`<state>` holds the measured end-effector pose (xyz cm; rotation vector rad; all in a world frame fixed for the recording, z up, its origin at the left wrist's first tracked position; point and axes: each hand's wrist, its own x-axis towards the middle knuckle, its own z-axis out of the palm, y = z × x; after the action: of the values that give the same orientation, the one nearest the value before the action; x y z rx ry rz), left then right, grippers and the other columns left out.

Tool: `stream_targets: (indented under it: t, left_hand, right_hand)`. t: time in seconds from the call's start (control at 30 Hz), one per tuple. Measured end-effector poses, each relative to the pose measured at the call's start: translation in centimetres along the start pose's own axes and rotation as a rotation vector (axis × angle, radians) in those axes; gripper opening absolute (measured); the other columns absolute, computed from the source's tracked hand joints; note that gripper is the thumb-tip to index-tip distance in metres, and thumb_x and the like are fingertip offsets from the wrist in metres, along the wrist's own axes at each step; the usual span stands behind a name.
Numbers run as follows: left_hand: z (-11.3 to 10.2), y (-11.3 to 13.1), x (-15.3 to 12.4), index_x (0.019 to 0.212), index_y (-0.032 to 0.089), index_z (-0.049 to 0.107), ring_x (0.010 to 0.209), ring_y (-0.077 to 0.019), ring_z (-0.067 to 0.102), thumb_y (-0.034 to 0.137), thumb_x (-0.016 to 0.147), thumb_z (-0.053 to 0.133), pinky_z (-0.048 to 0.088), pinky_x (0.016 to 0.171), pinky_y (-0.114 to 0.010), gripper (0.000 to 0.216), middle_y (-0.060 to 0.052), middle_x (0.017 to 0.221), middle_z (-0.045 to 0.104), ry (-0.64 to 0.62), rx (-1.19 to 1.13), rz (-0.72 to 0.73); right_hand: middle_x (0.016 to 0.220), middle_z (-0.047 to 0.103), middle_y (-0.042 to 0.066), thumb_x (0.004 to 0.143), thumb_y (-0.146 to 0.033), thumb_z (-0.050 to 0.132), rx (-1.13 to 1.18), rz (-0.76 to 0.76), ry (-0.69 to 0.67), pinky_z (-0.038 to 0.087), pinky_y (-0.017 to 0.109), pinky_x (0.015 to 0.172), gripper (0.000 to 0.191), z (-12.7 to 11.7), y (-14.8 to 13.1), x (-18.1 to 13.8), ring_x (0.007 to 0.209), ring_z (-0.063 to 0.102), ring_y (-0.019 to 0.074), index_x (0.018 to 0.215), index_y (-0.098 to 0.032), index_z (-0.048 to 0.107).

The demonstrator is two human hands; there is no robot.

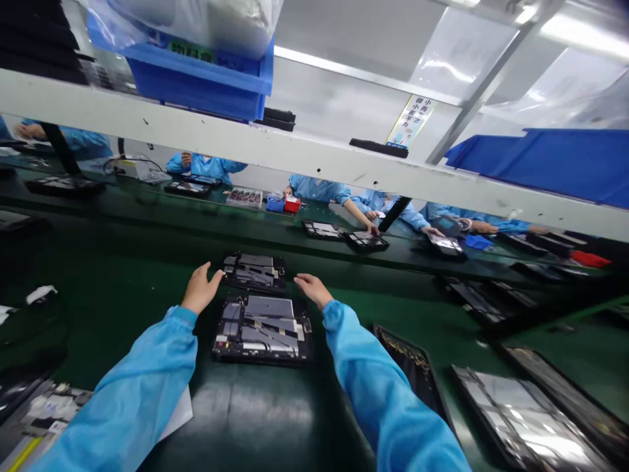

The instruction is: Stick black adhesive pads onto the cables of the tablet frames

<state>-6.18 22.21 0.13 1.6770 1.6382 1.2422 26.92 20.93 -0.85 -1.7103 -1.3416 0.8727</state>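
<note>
Two opened tablet units lie on the green belt in front of me. The near unit (pixel 263 328) shows grey plates and cables inside its black frame. The far unit (pixel 254 271) sits just beyond it. My left hand (pixel 200 288) reaches forward, fingers apart, its fingertips at the left edge of the far unit. My right hand (pixel 313 288) stretches out with loose fingers just past the far unit's right corner. I cannot tell whether either hand touches it. Blue sleeves cover both arms.
More tablet frames (pixel 521 419) lie at the right and along the far belt (pixel 366 241). Several people in blue coats work across the line. A white shelf beam (pixel 314 157) with blue bins (pixel 196 72) hangs overhead. Papers and parts (pixel 44 413) sit at bottom left.
</note>
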Motion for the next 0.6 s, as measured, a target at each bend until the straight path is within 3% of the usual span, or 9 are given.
stream_targets:
  t: [0.1, 0.2, 0.3, 0.4, 0.5, 0.6]
  left_hand:
    - [2.2, -2.1, 5.5, 0.126, 0.017, 0.061, 0.12, -0.029, 0.061, 0.04, 0.094, 0.066, 0.05, 0.103, -0.052, 0.04, -0.013, 0.131, 0.062, -0.014, -0.03, -0.078]
    - [3.7, -4.1, 7.5, 0.123, 0.017, 0.061, 0.108, -0.0227, 0.065, 0.038, 0.097, 0.062, 0.056, 0.092, -0.045, 0.034, -0.009, 0.125, 0.064, -0.048, -0.069, -0.166]
    - [4.3, -5.1, 7.1, 0.113, 0.017, 0.067, 0.107, -0.0264, 0.068, 0.038, 0.09, 0.07, 0.054, 0.097, -0.049, 0.031, -0.01, 0.113, 0.071, -0.076, -0.114, -0.248]
    - [4.1, -4.3, 5.9, 0.112, 0.02, 0.07, 0.111, -0.0304, 0.068, 0.033, 0.078, 0.075, 0.049, 0.104, -0.053, 0.037, -0.009, 0.106, 0.076, -0.076, -0.173, -0.29]
    - [2.7, -1.8, 4.1, 0.126, 0.019, 0.065, 0.116, -0.0276, 0.067, 0.03, 0.076, 0.072, 0.048, 0.108, -0.05, 0.052, -0.01, 0.119, 0.074, -0.067, -0.245, -0.279]
    - [-0.2, 2.3, 0.7, 0.138, 0.015, 0.057, 0.124, -0.0258, 0.063, 0.031, 0.077, 0.071, 0.045, 0.114, -0.046, 0.065, -0.011, 0.134, 0.067, -0.047, -0.334, -0.181]
  right_hand:
    - [0.11, 0.067, 0.006, 0.098, -0.035, 0.065, 0.008, 0.142, -0.101, 0.06, 0.036, 0.078, 0.027, 2.6, -0.7, 5.6, 0.091, 0.068, 0.0179, 0.116, -0.015, 0.063]
    - [0.113, 0.066, 0.006, 0.098, -0.035, 0.064, 0.034, 0.219, -0.14, 0.06, 0.036, 0.08, 0.026, 5.0, -0.3, 7.9, 0.093, 0.067, 0.0183, 0.116, -0.016, 0.064]
    - [0.115, 0.066, 0.006, 0.098, -0.035, 0.065, 0.097, 0.258, -0.125, 0.059, 0.038, 0.083, 0.026, 6.0, 0.0, 8.0, 0.097, 0.067, 0.0197, 0.116, -0.016, 0.064]
    - [0.112, 0.067, 0.006, 0.097, -0.032, 0.066, 0.198, 0.255, -0.071, 0.06, 0.036, 0.08, 0.026, 5.3, -0.9, 6.8, 0.093, 0.068, 0.0185, 0.117, -0.015, 0.064]
    - [0.11, 0.071, 0.006, 0.095, -0.023, 0.068, 0.301, 0.19, -0.008, 0.06, 0.033, 0.08, 0.031, 3.2, -3.2, 4.2, 0.089, 0.069, 0.0158, 0.125, -0.014, 0.063]
    - [0.114, 0.073, 0.004, 0.091, -0.019, 0.068, 0.382, 0.091, 0.035, 0.057, 0.029, 0.085, 0.046, 0.1, -5.6, -0.5, 0.091, 0.069, 0.0139, 0.136, -0.017, 0.06]
